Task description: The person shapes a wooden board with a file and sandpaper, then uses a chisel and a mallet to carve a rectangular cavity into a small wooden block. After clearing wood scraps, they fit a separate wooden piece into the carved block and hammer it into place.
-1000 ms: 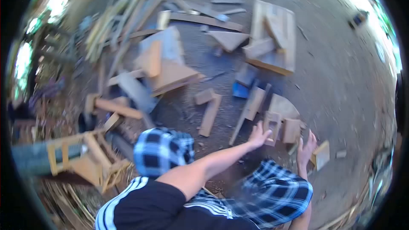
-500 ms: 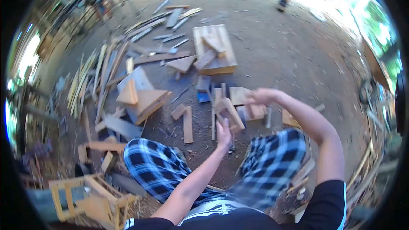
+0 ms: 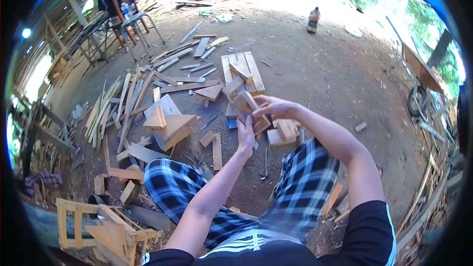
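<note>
My left hand (image 3: 245,138) grips a small wooden frame (image 3: 261,125) from below, its fingers wrapped round the near side. At the upper right edge of that frame, my right hand (image 3: 280,108) has its thumb and fingers closed on the wood. The frame is made of short boards joined at angles and is held tilted above the ground between my knees. Just beyond it lies a slatted wooden stack (image 3: 254,70) with loose offcuts on top. A wooden block (image 3: 287,130) rests to the right, below my right wrist.
Triangular wood pieces (image 3: 175,129) and an L-shaped piece (image 3: 217,151) lie left of my hands. Long strips (image 3: 130,98) are scattered farther left. A small wooden structure (image 3: 109,239) stands at lower left. A bottle (image 3: 313,20) and a chair (image 3: 129,17) stand farther back.
My right hand has come in from the right and taken hold of the frame. The left hand has raised the frame slightly away from me, and the view has shifted a little.
</note>
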Demonstrator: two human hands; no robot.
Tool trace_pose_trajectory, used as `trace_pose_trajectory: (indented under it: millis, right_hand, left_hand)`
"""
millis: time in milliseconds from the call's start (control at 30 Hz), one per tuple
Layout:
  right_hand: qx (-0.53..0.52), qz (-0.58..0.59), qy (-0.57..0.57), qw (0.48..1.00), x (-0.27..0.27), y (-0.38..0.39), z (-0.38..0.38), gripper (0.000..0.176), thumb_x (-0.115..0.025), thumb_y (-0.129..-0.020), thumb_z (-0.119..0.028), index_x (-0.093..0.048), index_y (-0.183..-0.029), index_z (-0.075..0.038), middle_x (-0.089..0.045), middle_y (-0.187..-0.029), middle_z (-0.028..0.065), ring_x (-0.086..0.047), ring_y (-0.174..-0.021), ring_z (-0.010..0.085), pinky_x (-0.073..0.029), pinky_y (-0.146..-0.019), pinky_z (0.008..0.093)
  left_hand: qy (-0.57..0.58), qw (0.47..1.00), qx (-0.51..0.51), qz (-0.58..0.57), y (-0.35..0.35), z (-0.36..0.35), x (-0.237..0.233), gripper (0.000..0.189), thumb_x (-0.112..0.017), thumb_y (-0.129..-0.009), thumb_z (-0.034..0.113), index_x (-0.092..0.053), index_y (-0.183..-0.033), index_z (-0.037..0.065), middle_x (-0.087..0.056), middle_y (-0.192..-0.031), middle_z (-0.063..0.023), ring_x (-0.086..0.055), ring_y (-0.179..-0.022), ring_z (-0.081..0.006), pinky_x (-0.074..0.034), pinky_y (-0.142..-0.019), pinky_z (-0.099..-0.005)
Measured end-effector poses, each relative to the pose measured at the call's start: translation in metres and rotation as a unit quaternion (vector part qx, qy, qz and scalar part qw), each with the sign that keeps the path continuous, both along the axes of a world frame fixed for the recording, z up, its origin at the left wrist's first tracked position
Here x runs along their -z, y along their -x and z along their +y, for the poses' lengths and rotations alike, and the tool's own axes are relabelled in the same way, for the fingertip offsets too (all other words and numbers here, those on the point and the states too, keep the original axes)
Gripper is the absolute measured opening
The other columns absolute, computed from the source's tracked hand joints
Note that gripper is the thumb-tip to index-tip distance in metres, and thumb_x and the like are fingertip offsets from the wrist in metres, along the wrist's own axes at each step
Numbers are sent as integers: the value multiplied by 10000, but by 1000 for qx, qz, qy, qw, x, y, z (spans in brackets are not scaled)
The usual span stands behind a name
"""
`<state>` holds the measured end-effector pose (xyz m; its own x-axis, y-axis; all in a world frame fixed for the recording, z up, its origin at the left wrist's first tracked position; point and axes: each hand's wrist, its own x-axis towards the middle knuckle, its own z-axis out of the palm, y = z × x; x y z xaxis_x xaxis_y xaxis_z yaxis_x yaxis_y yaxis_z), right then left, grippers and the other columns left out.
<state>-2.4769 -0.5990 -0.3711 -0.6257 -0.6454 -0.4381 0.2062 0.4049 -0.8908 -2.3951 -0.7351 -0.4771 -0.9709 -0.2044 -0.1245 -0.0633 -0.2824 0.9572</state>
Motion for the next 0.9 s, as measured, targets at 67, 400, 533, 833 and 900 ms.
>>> trace_pose_trajectory:
  millis: [67,400,533,833,900]
  right_hand:
    - [26,-18,-33,999,10,1,-3,867,-802,-729,-285,-320,-1428,-109,-503,-1301,138,-485,-1218,267,-408,-966,528]
    - [189,-44,-36,980,81,41,32,463,-724,-611,-141,-630,-1032,27,-654,-956,154,-658,-809,271,-542,-731,461]
    - [87,68,-284,953,99,45,46,871,-776,-667,-396,-434,-1324,61,-380,-1413,232,-378,-1292,408,-371,-1018,525]
    - [194,-120,-11,974,95,66,21,616,-407,-928,-629,-577,-1131,-73,-594,-1109,159,-537,-1094,258,-387,-941,490]
    - [226,-151,78,959,45,53,8,536,-339,-974,-573,-539,-1093,-90,-605,-1012,100,-582,-902,208,-440,-861,454]
  left_hand:
    - [33,999,-8,10,-4,0,3,525,-434,-990,455,-291,-1344,96,-539,-997,-70,-565,-644,-100,-435,-397,-218]
    - [-34,974,93,-203,11,-21,60,408,-386,-985,507,-431,-1136,131,-581,-923,-72,-503,-572,-101,-381,-368,-220]
    - [-17,964,78,-252,-2,-35,74,268,-402,-1008,392,-435,-968,130,-563,-775,-57,-411,-468,-76,-324,-354,-223]
    - [232,951,205,-10,93,-9,-26,335,-452,-965,202,-407,-1277,87,-550,-771,-16,-452,-532,-88,-361,-437,-234]
    - [397,902,138,100,127,5,-25,487,-451,-962,161,-266,-1402,67,-545,-759,-38,-508,-572,-97,-388,-447,-246]
